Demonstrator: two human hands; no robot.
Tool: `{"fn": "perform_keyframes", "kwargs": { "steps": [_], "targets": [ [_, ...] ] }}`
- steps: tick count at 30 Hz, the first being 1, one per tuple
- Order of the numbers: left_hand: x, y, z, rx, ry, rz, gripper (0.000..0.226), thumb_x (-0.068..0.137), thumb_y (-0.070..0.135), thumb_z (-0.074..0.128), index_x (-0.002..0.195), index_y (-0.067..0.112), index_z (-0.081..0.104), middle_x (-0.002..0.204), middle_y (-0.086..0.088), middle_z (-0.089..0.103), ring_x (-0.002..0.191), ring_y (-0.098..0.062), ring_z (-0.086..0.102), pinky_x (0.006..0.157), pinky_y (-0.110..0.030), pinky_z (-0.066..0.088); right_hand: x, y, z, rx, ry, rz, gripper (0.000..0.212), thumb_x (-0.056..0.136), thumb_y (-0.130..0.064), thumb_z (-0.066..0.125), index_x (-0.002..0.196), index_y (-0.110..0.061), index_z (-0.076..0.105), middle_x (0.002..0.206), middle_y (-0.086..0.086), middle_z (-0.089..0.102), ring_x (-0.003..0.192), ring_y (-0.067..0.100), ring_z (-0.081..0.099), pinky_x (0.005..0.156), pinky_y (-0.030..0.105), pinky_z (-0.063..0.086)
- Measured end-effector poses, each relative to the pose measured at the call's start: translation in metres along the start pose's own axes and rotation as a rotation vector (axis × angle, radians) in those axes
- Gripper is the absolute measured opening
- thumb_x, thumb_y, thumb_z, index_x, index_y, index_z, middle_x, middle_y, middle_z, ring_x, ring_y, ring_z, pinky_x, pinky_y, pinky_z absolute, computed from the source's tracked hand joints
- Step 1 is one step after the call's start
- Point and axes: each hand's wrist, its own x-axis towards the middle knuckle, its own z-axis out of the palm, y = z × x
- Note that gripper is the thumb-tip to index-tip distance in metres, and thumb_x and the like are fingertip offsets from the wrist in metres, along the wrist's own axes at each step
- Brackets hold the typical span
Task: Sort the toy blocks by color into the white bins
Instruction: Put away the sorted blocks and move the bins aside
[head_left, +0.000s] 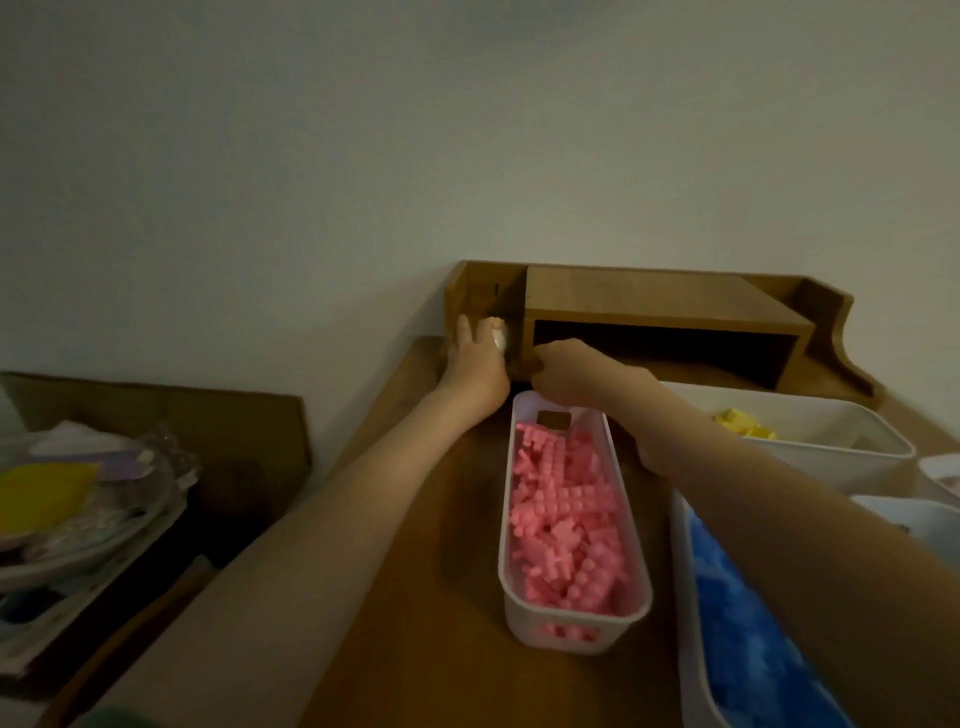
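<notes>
I'm watching two bare arms reaching across the wooden desk (431, 545) toward the wooden shelf unit (660, 306) that is standing against the wall. The left hand (475, 364) is reaching into the unit's small left compartment, with its fingers lying over one pale, rounded object (500, 336). The picture is too blurred there for me to tell whether the hand is gripping it or only touching it. The right hand (563, 371) is hovering just beside it at the front edge of the shelf with its fingers curled. I cannot tell whether they are pinching anything.

I'm counting three white bins showing blocks. One long bin (506, 545) is sitting in the middle of the desk under the arms, holding a heap of pink blocks (566, 525). A second bin (681, 571) to its right is holding blue blocks (737, 623), partly hidden by the right forearm. A third bin (831, 457) farther back on the right is holding a few yellow blocks (743, 423). Parts of two more white containers (940, 470) are showing at the right edge, but I cannot see their contents.

Off the desk to the left, a pile of clutter (78, 499) is lying in front of one sheet of cardboard (208, 415).
</notes>
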Motion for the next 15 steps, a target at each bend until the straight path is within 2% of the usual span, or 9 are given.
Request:
{"fn": "perform_keyframes", "kwargs": {
  "steps": [3, 5, 6, 8, 9, 11, 14, 15],
  "targets": [
    [-0.039, 0.008, -0.012, 0.011, -0.030, -0.058, 0.040, 0.097, 0.020, 0.039, 0.130, -0.002, 0.045, 0.135, -0.022, 0.041, 0.119, -0.035, 0.046, 0.095, -0.041, 0.042, -0.029, -0.007, -0.011, -0.025, -0.007, 0.015, 0.013, 0.095, -0.019, 0.045, 0.099, -0.011, 0.054, 0.081, 0.000, 0.052, 0.072, 0.015, 0.050, 0.070, 0.029, 0.040],
    [-0.073, 0.017, -0.020, -0.033, -0.169, -0.074, 0.038, 0.098, 0.027, 0.038, 0.112, -0.003, 0.058, 0.110, -0.021, 0.058, 0.099, -0.032, 0.057, 0.075, -0.036, 0.047, -0.051, -0.010, -0.014, -0.008, -0.013, 0.001, 0.023, 0.095, -0.019, 0.045, 0.113, -0.008, 0.054, 0.100, 0.005, 0.059, 0.084, 0.020, 0.055, 0.072, 0.029, 0.042],
    [-0.092, 0.023, -0.023, -0.041, -0.250, -0.091, 0.037, 0.099, 0.030, 0.037, 0.098, 0.001, 0.061, 0.095, -0.016, 0.059, 0.087, -0.027, 0.059, 0.064, -0.032, 0.045, -0.064, -0.013, -0.015, 0.006, -0.012, -0.001, 0.028, 0.095, -0.021, 0.046, 0.118, -0.008, 0.053, 0.111, 0.008, 0.059, 0.093, 0.023, 0.057, 0.074, 0.030, 0.044],
    [-0.128, 0.033, -0.029, -0.006, -0.356, -0.145, 0.031, 0.100, 0.027, 0.037, 0.076, 0.013, 0.050, 0.077, -0.005, 0.050, 0.073, -0.017, 0.053, 0.059, -0.024, 0.039, -0.090, -0.017, -0.016, 0.000, -0.010, 0.003, 0.035, 0.094, -0.023, 0.046, 0.125, -0.007, 0.050, 0.122, 0.012, 0.056, 0.107, 0.027, 0.056, 0.080, 0.032, 0.045],
    [-0.148, 0.036, -0.032, 0.010, -0.375, -0.153, 0.029, 0.099, 0.022, 0.039, 0.072, 0.015, 0.046, 0.075, -0.003, 0.047, 0.073, -0.016, 0.051, 0.060, -0.024, 0.039, -0.105, -0.020, -0.016, -0.008, -0.020, 0.005, 0.036, 0.093, -0.022, 0.046, 0.126, -0.007, 0.049, 0.125, 0.013, 0.054, 0.110, 0.028, 0.054, 0.082, 0.033, 0.045],
    [-0.172, 0.036, -0.032, 0.005, -0.365, -0.171, 0.024, 0.096, 0.013, 0.042, 0.072, 0.013, 0.047, 0.076, -0.006, 0.050, 0.073, -0.019, 0.052, 0.057, -0.026, 0.041, -0.129, -0.027, -0.012, -0.010, -0.044, 0.015, 0.040, 0.093, -0.021, 0.044, 0.131, -0.007, 0.045, 0.131, 0.014, 0.050, 0.115, 0.030, 0.051, 0.087, 0.035, 0.046],
    [-0.198, 0.032, -0.037, -0.010, -0.398, -0.285, 0.010, 0.092, 0.002, 0.049, 0.092, 0.003, 0.058, 0.096, -0.017, 0.064, 0.085, -0.028, 0.065, 0.056, -0.027, 0.051, -0.163, -0.040, -0.006, -0.019, -0.031, 0.019, 0.048, 0.093, -0.022, 0.043, 0.139, -0.011, 0.036, 0.138, 0.013, 0.041, 0.123, 0.032, 0.042, 0.097, 0.041, 0.041],
    [-0.211, 0.029, -0.042, 0.030, -0.414, -0.328, 0.005, 0.091, 0.001, 0.053, 0.090, 0.002, 0.058, 0.097, -0.015, 0.065, 0.093, -0.027, 0.066, 0.055, -0.025, 0.052, -0.174, -0.046, -0.003, -0.028, 0.009, 0.002, 0.048, 0.094, -0.022, 0.043, 0.139, -0.011, 0.035, 0.138, 0.013, 0.039, 0.124, 0.033, 0.041, 0.097, 0.041, 0.039]
  ]
}}
